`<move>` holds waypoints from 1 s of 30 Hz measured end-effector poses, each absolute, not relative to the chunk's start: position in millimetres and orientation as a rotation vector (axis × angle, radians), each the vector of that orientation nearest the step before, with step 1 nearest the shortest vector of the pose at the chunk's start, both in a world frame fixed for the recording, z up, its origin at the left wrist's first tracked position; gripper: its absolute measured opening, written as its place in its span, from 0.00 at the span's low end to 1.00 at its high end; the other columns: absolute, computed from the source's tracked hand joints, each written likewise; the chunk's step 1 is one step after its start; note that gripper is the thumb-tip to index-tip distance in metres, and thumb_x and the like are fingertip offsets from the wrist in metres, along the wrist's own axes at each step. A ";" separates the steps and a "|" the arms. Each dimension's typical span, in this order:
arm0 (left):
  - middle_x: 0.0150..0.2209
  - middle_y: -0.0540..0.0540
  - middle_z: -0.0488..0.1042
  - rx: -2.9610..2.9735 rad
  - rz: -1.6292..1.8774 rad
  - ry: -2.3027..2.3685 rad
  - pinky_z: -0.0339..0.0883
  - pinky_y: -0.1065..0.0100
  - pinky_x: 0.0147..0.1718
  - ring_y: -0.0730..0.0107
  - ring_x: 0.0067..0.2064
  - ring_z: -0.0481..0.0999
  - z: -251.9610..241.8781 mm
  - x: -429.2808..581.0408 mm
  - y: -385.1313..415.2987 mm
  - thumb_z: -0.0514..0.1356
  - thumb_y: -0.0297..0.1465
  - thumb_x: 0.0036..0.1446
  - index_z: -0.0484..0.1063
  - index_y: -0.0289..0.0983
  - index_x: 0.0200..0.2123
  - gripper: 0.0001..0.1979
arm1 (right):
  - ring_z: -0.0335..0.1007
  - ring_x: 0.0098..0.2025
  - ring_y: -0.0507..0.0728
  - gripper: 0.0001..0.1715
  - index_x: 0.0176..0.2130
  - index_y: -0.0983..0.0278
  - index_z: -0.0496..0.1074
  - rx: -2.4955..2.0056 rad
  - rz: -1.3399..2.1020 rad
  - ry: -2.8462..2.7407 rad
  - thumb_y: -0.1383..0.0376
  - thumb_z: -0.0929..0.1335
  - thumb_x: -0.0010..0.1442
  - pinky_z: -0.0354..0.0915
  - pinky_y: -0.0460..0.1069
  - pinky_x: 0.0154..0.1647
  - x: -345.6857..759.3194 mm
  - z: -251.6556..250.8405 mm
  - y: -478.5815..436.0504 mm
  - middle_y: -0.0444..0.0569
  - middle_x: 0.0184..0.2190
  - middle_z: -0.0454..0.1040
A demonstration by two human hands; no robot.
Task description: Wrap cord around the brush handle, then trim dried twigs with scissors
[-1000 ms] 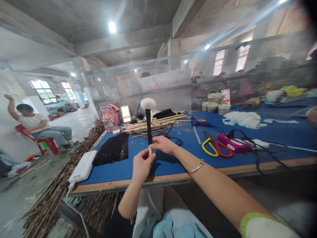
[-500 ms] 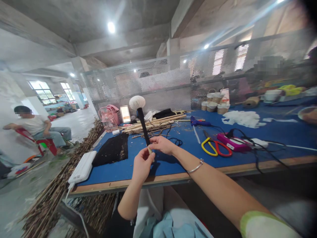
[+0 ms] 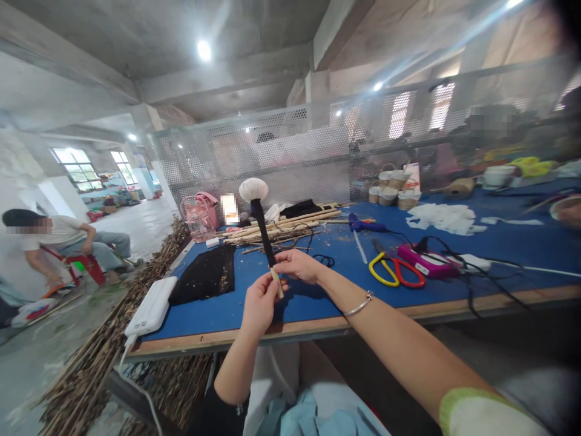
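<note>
A stick with a round white padded head (image 3: 253, 190) and a black-wrapped shaft (image 3: 263, 233) stands tilted over the table's near part. Its bare, light wooden lower end (image 3: 278, 283) shows below the black wrapping. My left hand (image 3: 261, 300) pinches that wooden end between thumb and fingers. Just above it, my right hand (image 3: 297, 266) has its fingers closed on the lower edge of the black wrapping. Parts of the fingertips are hidden behind the stick. A black cloth (image 3: 206, 275) with debris on it lies left of my hands.
Scissors (image 3: 385, 269) with yellow and red handles, a purple power strip (image 3: 429, 260) and a blue glue gun (image 3: 365, 224) lie to the right. Thin sticks (image 3: 290, 227) are piled behind. A white power bank (image 3: 152, 306) rests at the left edge. A person (image 3: 68, 242) sits at far left.
My left hand has shifted slightly left and down, and more of the wooden end shows. The stick's head has moved a little right. The seated person has leaned forward and reached down.
</note>
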State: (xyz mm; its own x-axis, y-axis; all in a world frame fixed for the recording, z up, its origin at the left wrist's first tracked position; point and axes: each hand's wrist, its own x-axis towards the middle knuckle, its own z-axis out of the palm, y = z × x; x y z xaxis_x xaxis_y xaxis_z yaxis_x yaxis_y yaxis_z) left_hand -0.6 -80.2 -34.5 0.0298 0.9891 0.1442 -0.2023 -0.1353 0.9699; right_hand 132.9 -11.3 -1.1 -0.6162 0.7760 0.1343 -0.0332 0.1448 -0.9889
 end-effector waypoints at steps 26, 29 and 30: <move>0.29 0.46 0.74 1.297 1.471 1.115 0.63 0.74 0.26 0.75 0.27 0.69 -37.3 1.1 -81.0 0.66 0.36 0.40 0.72 0.32 0.38 0.20 | 0.40 0.12 0.42 0.18 0.31 0.69 0.67 -0.700 1.569 -1.761 0.58 0.72 0.45 0.36 0.43 0.14 134.1 -0.4 -10.9 0.32 0.12 0.54; 0.31 0.44 0.75 1.238 1.411 1.016 0.65 0.72 0.30 0.73 0.29 0.71 -36.9 -1.1 -81.5 0.65 0.37 0.43 0.72 0.32 0.41 0.22 | 0.42 0.12 0.42 0.21 0.35 0.68 0.67 -0.663 1.628 -1.762 0.58 0.72 0.45 0.37 0.43 0.13 135.6 -0.8 -10.1 0.35 0.15 0.61; 0.32 0.43 0.75 1.217 1.398 0.987 0.65 0.71 0.31 0.73 0.30 0.72 -36.6 -1.6 -81.8 0.65 0.38 0.43 0.72 0.32 0.41 0.22 | 0.43 0.12 0.42 0.21 0.36 0.68 0.68 -0.646 1.649 -1.767 0.58 0.71 0.45 0.37 0.43 0.13 136.3 -1.1 -9.8 0.36 0.17 0.64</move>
